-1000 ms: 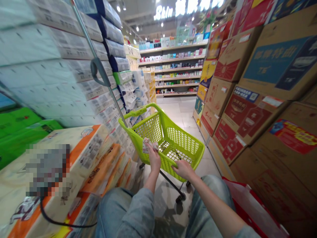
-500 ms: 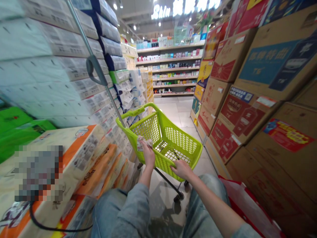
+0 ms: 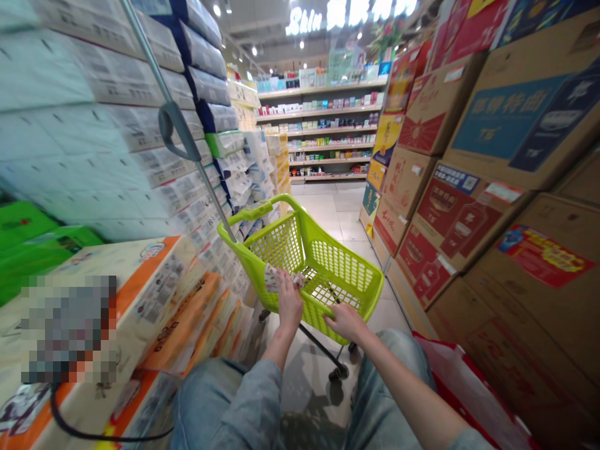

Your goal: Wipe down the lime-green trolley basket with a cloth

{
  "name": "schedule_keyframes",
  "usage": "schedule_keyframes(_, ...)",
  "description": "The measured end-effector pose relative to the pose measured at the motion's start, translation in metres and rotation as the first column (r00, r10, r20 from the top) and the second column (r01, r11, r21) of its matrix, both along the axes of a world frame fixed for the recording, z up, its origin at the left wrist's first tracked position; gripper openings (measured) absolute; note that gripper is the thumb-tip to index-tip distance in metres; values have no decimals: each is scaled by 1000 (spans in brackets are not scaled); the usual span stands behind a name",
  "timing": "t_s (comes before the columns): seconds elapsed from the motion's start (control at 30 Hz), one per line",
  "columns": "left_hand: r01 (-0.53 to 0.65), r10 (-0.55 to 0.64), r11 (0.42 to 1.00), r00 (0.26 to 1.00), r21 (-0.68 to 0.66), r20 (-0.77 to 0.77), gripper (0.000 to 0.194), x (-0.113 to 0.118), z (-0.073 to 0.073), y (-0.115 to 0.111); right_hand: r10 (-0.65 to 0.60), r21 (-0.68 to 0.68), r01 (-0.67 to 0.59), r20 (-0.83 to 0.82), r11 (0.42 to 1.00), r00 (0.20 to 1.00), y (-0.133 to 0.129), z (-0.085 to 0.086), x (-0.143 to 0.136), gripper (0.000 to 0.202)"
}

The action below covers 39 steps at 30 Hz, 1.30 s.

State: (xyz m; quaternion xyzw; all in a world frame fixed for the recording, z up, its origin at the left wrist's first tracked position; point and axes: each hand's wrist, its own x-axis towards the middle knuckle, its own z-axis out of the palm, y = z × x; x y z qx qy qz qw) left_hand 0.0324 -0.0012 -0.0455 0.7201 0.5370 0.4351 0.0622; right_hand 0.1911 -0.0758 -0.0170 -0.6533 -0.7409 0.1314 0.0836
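A lime-green wheeled shopping basket [image 3: 342, 247] with perforated sides stands on the floor right in front of my knees. My left hand [image 3: 289, 297] presses a pale patterned cloth [image 3: 272, 279] over the basket's near rim, its fingers closed on the cloth. Part of the cloth bunches out past my fingertips on the inner side. Farther right along the same rim, my right hand [image 3: 347, 322] grips the edge with the fingers wrapped over it. Rising from the basket's left end is a long grey pull handle [image 3: 180, 131] with a loop grip.
Stacked tissue packs [image 3: 145, 125] wall the left side, and cardboard cartons [image 3: 459, 212] the right. A blurred-out item with a black cable [image 3: 107, 436] lies on a pack at lower left. A red-edged bag [image 3: 469, 387] sits by my right knee. Shelves [image 3: 328, 131] stand behind.
My left hand has slid the cloth a little to the right along the basket's near rim. My right hand keeps its place on the rim.
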Motion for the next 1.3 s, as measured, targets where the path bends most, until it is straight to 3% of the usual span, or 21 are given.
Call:
schedule_keyframes(0.17, -101, 101, 995, 992, 13, -72, 46, -30, 20, 38, 9, 32, -9, 1, 999, 1000, 0, -3, 0, 27)
schedule_keyframes(0.27, -137, 141, 990, 977, 34, -163, 39, -42, 32, 48, 0, 31, 0, 2, 1000, 1000, 0, -4, -1, 27)
schedule_keyframes(0.37, -108, 121, 992, 957, 63, -263, 33, -40, 33, 39, -6, 24, 6, -5, 1000, 1000, 0, -3, -1, 27)
schedule_keyframes(0.57, 118, -59, 987, 894, 106, -444, 27, -24, 28, 2, 25, 31, -25, 25, 999, 999, -1, -3, 15, 29)
schedule_keyframes(0.73, 293, -196, 952, 806, 89, -559, 26, -40, 41, 7, 31, 17, -32, 44, 999, 999, -2, -5, 37, 44)
schedule_keyframes(0.97, 186, -73, 971, 829, 151, -555, 24, -66, 53, 28, 12, -2, -11, 48, 1000, 999, -2, -3, 48, 48)
schedule_keyframes(1.1, 111, -13, 983, 837, 147, -547, 18, -55, 51, 24, 10, -16, -9, 51, 1000, 999, -1, -2, 44, 40)
schedule_keyframes(1.3, 187, -97, 978, 807, 96, -582, 15, -32, 47, 8, 22, 4, -23, 97, 1000, 995, 14, 11, 17, 45)
